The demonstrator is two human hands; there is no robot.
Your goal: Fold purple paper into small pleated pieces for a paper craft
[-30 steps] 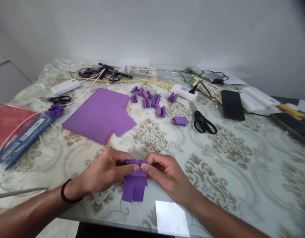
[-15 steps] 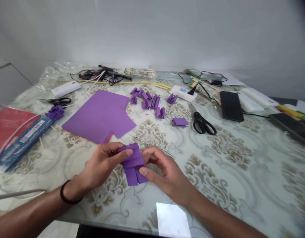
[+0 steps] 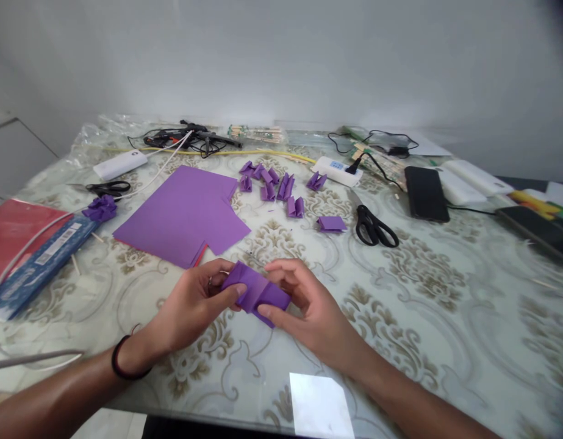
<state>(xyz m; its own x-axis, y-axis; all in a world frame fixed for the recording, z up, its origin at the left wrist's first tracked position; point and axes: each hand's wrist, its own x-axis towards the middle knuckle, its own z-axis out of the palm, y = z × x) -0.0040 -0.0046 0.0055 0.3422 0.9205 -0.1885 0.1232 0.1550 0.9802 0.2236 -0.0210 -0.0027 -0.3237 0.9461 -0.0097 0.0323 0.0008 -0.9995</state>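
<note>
A creased piece of folded purple paper (image 3: 255,289) is held between both hands above the front of the table. My left hand (image 3: 201,299) pinches its left end, thumb on top and fingers beneath. On the right end, my right hand (image 3: 304,308) presses its thumb on the paper, with its fingers curled behind the far edge. Beyond the hands lies a stack of purple paper sheets (image 3: 175,210), a little red showing at its lower edge. Several small folded purple paper pieces (image 3: 285,186) are grouped behind, and a flat folded one (image 3: 331,224) rests nearer the scissors.
Black-handled scissors (image 3: 375,228) lie at right, near a white power strip (image 3: 338,171) and a black phone (image 3: 426,194). Leftward are a second pair of scissors (image 3: 108,188), a crumpled purple paper flower shape (image 3: 100,208), a blue packet (image 3: 43,262) and a white cable (image 3: 16,259).
The purple paper has turned so that it lies slantwise between the hands, and its lower flaps no longer hang down. The right hand has shifted slightly and now grips the right end.
</note>
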